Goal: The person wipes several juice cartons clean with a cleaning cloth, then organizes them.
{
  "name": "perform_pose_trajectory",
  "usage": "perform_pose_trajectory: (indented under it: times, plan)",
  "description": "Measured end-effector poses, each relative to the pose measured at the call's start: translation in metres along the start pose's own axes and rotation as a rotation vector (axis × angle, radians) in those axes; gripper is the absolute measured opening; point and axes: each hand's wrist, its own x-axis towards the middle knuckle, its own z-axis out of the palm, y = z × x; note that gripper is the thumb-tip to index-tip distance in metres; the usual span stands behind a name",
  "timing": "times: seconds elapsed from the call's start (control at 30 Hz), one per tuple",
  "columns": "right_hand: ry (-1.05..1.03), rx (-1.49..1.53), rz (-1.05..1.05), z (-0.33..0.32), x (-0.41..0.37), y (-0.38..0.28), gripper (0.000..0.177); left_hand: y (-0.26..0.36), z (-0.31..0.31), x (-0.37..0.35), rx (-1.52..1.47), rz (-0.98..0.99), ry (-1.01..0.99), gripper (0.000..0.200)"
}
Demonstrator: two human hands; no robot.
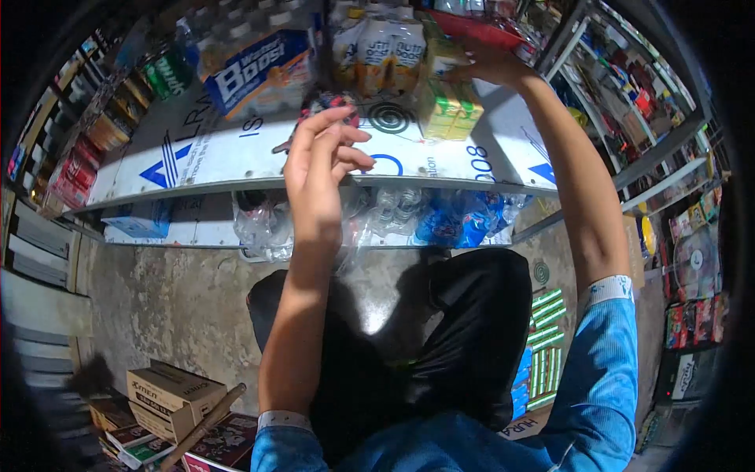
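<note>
My left hand (321,169) is raised over the front of the white shelf (212,149), its fingers apart and nothing in them. Behind its fingertips lies a small dark and red patterned item (330,102), partly hidden. My right hand (491,64) reaches to the back right of the shelf, beside yellow-green cartons (450,110); its fingers are blurred and shadowed, so any hold is unclear. A green coil (388,118) lies left of the cartons. Nutri Boost pouches (385,55) stand behind it.
A blue Boost pack (259,72) with bottles stands at the back left, near green cans (167,75) and red cans (75,177). A red basin (476,30) sits at the back right. Below are wrapped bottles (464,219). Cardboard boxes (177,397) rest on the floor.
</note>
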Motion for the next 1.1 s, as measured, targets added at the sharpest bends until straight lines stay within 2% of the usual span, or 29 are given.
perform_pose_trajectory:
  times: [0.07, 0.13, 0.17, 0.23, 0.27, 0.33, 0.37, 0.4, 0.47, 0.5, 0.53, 0.6, 0.63, 0.67, 0.73, 0.77, 0.8, 0.87, 0.9, 0.97, 1.0, 1.07, 1.1]
  plan:
    - [-0.057, -0.021, 0.024, -0.008, 0.016, 0.030, 0.104, 0.006, -0.004, 0.004, -0.046, -0.014, -0.040, 0.035]
    - [-0.306, -0.040, 0.082, -0.010, 0.032, 0.050, 0.096, 0.014, -0.007, 0.004, -0.034, -0.037, -0.026, 0.036]
    - [-0.321, -0.043, 0.070, -0.010, 0.024, 0.031, 0.096, 0.013, -0.009, 0.004, -0.044, -0.039, -0.018, 0.036]
    - [-0.071, -0.069, 0.030, -0.020, -0.022, -0.031, 0.084, 0.011, -0.015, 0.004, -0.045, -0.036, -0.029, 0.036]
    - [-0.079, -0.067, 0.020, -0.020, -0.030, -0.047, 0.084, 0.013, -0.016, 0.002, -0.044, -0.034, -0.015, 0.036]
    - [0.003, 0.116, -0.198, -0.020, -0.038, -0.072, 0.083, 0.016, -0.017, 0.001, -0.019, -0.044, -0.001, 0.034]
    - [0.025, 0.071, -0.214, -0.018, -0.045, -0.098, 0.086, 0.015, -0.021, 0.002, 0.029, -0.037, -0.052, 0.050]
    - [0.049, 0.028, -0.227, -0.014, -0.049, -0.128, 0.089, 0.015, -0.022, 0.001, 0.033, -0.042, -0.040, 0.050]
    - [-0.041, 0.263, -0.375, 0.001, -0.048, -0.167, 0.095, 0.017, -0.019, -0.001, -0.137, -0.125, 0.043, 0.073]
    - [-0.054, 0.330, -0.446, 0.015, -0.045, -0.184, 0.096, 0.021, -0.030, -0.003, -0.354, -0.190, -0.092, 0.077]
    - [-0.063, 0.397, -0.518, 0.025, -0.042, -0.196, 0.097, 0.032, -0.031, -0.005, -0.469, -0.201, -0.113, 0.070]
    - [-0.055, 0.385, -0.549, 0.041, -0.039, -0.199, 0.096, 0.028, -0.059, -0.004, -0.474, -0.171, -0.037, 0.062]
    - [-0.093, 0.425, -0.534, 0.050, -0.031, -0.194, 0.095, 0.028, -0.063, -0.003, -0.409, -0.134, 0.123, 0.053]
    - [-0.135, 0.467, -0.524, 0.060, -0.022, -0.187, 0.094, 0.027, -0.068, 0.000, -0.400, -0.123, 0.136, 0.053]
    - [-0.166, 0.361, -0.389, 0.081, -0.020, -0.180, 0.092, 0.026, -0.084, 0.006, -0.210, 0.006, 0.271, 0.050]
    - [-0.097, 0.275, -0.438, 0.099, -0.020, -0.175, 0.091, 0.029, -0.086, 0.004, -0.221, -0.002, 0.286, 0.051]
    - [-0.082, 0.010, -0.426, 0.111, -0.023, -0.173, 0.083, 0.032, -0.085, 0.004, -0.215, 0.006, 0.292, 0.051]
    - [-0.105, -0.187, -0.377, 0.127, -0.025, -0.162, 0.061, 0.035, -0.078, 0.002, -0.257, 0.011, 0.276, 0.060]
    - [-0.108, -0.191, -0.372, 0.127, -0.030, -0.155, 0.061, 0.036, -0.075, -0.001, -0.292, 0.015, 0.241, 0.067]
    - [0.154, 0.182, -0.436, 0.124, -0.041, -0.147, 0.045, 0.025, -0.070, 0.005, -0.230, 0.049, 0.301, 0.069]
    - [0.148, 0.179, -0.440, 0.122, -0.049, -0.154, 0.045, 0.021, -0.067, 0.006, -0.163, 0.080, 0.361, 0.072]
    - [0.416, 0.773, -0.147, 0.115, -0.074, -0.174, 0.041, 0.018, -0.057, 0.005, -0.140, 0.050, 0.311, 0.071]
    - [0.451, 0.824, -0.127, 0.108, -0.086, -0.190, 0.043, 0.017, -0.047, 0.002, 0.025, 0.157, 0.267, 0.071]
